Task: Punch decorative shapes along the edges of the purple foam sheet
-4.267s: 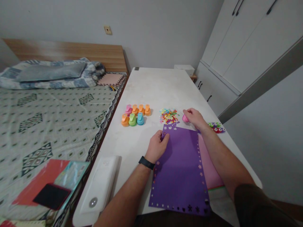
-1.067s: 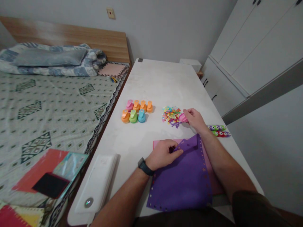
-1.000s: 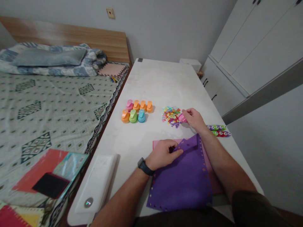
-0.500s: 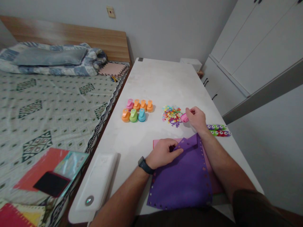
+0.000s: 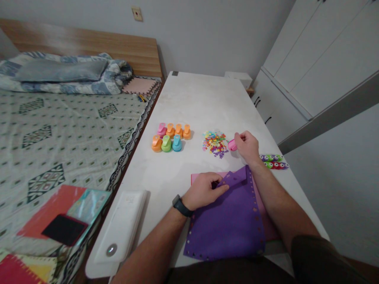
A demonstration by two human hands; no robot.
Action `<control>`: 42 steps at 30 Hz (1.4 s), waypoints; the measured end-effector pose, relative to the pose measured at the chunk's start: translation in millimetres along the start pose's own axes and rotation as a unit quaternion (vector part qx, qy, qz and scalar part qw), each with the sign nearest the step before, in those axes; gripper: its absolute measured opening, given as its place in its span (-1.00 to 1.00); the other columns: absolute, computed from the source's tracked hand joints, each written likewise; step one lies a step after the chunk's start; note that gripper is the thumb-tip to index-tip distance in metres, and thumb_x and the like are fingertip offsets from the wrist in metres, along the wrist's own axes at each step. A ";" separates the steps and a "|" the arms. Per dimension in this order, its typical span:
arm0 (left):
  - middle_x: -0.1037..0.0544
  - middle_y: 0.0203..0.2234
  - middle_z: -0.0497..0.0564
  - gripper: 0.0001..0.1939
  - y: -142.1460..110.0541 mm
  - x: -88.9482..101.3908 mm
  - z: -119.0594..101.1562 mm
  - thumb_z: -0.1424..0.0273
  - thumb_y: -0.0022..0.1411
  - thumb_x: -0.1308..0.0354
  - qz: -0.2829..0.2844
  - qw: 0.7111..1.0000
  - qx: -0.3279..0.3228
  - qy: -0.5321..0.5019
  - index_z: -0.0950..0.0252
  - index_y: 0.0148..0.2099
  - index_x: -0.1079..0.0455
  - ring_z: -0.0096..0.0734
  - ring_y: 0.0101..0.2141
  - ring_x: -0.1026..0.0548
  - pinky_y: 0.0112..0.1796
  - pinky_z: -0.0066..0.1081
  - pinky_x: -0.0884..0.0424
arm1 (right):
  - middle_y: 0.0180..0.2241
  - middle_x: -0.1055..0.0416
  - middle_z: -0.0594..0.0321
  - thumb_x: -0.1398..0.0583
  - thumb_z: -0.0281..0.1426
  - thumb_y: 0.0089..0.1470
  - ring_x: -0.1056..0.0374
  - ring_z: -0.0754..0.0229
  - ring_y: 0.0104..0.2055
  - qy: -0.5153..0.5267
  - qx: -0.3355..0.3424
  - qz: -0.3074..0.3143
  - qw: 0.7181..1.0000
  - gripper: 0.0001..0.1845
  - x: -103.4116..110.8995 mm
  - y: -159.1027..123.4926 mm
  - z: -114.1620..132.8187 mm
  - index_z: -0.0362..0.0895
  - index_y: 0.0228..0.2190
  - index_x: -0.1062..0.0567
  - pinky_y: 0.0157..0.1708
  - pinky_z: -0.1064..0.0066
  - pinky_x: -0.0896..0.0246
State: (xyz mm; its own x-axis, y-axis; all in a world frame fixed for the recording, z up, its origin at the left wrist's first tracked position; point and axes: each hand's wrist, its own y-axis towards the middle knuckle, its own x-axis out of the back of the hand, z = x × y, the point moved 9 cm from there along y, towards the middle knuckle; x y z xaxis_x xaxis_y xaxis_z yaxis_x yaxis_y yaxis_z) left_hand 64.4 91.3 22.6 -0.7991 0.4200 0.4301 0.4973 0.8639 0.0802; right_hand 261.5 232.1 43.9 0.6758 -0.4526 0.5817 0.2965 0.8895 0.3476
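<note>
My left hand [image 5: 207,190] pinches the folded-over top edge of a purple foam sheet [image 5: 227,225], which has punched shapes along its sides. Under it lies a pink sheet [image 5: 266,221]. Beyond the sheets, my right hand [image 5: 247,146] grips a pink craft punch [image 5: 232,145] by its end. Just left of the punch is a heap of small colourful punched-out shapes [image 5: 215,144]. Several more craft punches, orange, pink, green and blue, stand in two rows; the green punch [image 5: 167,144] is in the front one.
Two rows of owl-like eyed items [image 5: 274,161] lie near the table's right edge. A white device with a round button [image 5: 126,225] occupies the front left of the white table [image 5: 195,98]. On the bed at left are a dark tablet-like object [image 5: 65,229] and coloured sheets [image 5: 55,207].
My right hand has shifted slightly right with the pink punch, away from the heap of shapes. My left hand keeps its hold on the purple sheet.
</note>
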 end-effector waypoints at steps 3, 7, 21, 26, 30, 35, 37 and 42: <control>-0.35 -0.53 -0.10 -0.65 0.1 -0.4 0.5 0.19 0.35 -0.16 0.000 1.000 -0.001 0.001 0.30 -0.43 -0.36 -0.50 -0.46 -0.26 -0.39 -0.45 -0.18 | -0.54 -0.43 0.30 -0.19 -0.03 0.16 -0.32 0.18 -0.47 0.015 0.002 0.006 1.000 -0.62 -1.0 0.4 0.1 -0.05 -0.49 -0.44 -0.40 0.35 -0.15; -0.34 -0.54 -0.10 -0.65 0.2 -0.1 0.9 0.19 0.34 -0.16 0.000 1.000 0.000 0.002 0.30 -0.43 -0.36 -0.50 -0.47 -0.25 -0.39 -0.45 -0.17 | -0.54 -0.43 0.30 -0.20 -0.04 0.14 -0.32 0.18 -0.47 0.013 -0.002 0.010 1.000 -0.63 -1.3 0.7 -0.3 -0.05 -0.49 -0.44 -0.41 0.36 -0.14; -0.33 -0.55 -0.11 -0.63 -0.5 0.0 1.2 0.17 0.34 -0.16 0.002 1.000 0.001 -0.003 0.30 -0.44 -0.36 -0.50 -0.48 -0.23 -0.41 -0.44 -0.15 | -0.59 -0.41 0.29 -0.18 0.00 0.15 -0.33 0.18 -0.54 0.051 -0.034 -0.008 0.998 -0.59 5.1 6.7 -11.8 -0.04 -0.52 -0.42 -0.52 0.39 -0.13; -0.38 -0.53 -0.09 -0.65 -0.8 -1.1 2.8 0.18 0.34 -0.16 0.002 1.000 0.001 -0.005 0.30 -0.42 -0.39 -0.49 -0.47 -0.26 -0.39 -0.44 -0.17 | -0.58 -0.44 0.33 -0.25 0.04 0.08 -0.29 0.26 -0.64 0.145 -0.077 0.039 0.986 -0.58 -6.7 5.0 -15.2 -0.07 -0.39 -0.45 -0.65 0.44 -0.14; -0.38 -0.52 -0.10 -0.65 -0.4 -1.8 3.0 0.18 0.35 -0.16 0.002 1.000 0.001 -0.006 0.30 -0.41 -0.38 -0.50 -0.47 -0.25 -0.40 -0.43 -0.15 | -0.60 -0.45 0.33 -0.27 0.08 0.06 -0.29 0.28 -0.66 0.197 -0.098 0.072 0.973 -0.54 -12.8 2.4 -12.3 -0.07 -0.37 -0.44 -0.72 0.48 -0.10; -0.30 -0.55 -0.13 -0.63 0.1 5.6 7.0 0.15 0.36 -0.13 -0.027 0.999 0.024 0.010 0.28 -0.42 -0.33 -0.51 -0.49 -0.22 -0.43 -0.44 -0.10 | -0.63 -0.44 0.32 -0.30 0.11 0.04 -0.27 0.28 -0.67 0.250 -0.117 0.103 0.956 -0.51 -16.1 -1.1 -7.1 -0.07 -0.37 -0.42 -0.76 0.49 -0.07; -0.29 -0.56 -0.14 -0.62 -0.3 11.0 11.5 0.12 0.36 -0.12 -0.051 0.998 0.043 0.024 0.28 -0.40 -0.33 -0.50 -0.49 -0.22 -0.44 -0.44 -0.09 | -0.61 -0.46 0.30 -0.30 0.12 0.03 -0.28 0.27 -0.66 0.269 -0.122 0.111 0.949 -0.50 -16.5 -2.6 -5.2 -0.06 -0.37 -0.41 -0.75 0.48 -0.09; -0.31 -0.57 -0.14 -0.61 -1.6 17.6 19.9 0.08 0.35 -0.10 -0.088 0.993 0.068 0.042 0.27 -0.38 -0.35 -0.50 -0.50 -0.21 -0.45 -0.44 -0.05 | -0.54 -0.51 0.25 -0.32 0.12 0.02 -0.31 0.28 -0.62 0.301 -0.120 0.142 0.935 -0.48 -19.2 -6.4 3.4 -0.07 -0.36 -0.41 -0.72 0.47 -0.12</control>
State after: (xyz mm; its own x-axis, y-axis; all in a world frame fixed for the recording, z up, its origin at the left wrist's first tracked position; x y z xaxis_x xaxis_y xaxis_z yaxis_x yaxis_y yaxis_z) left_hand 42.9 102.9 12.2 -0.8357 0.2394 0.4943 0.2976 0.9538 0.0413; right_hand 244.2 234.8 33.0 0.9864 -0.1436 0.0804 0.1421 0.9896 0.0241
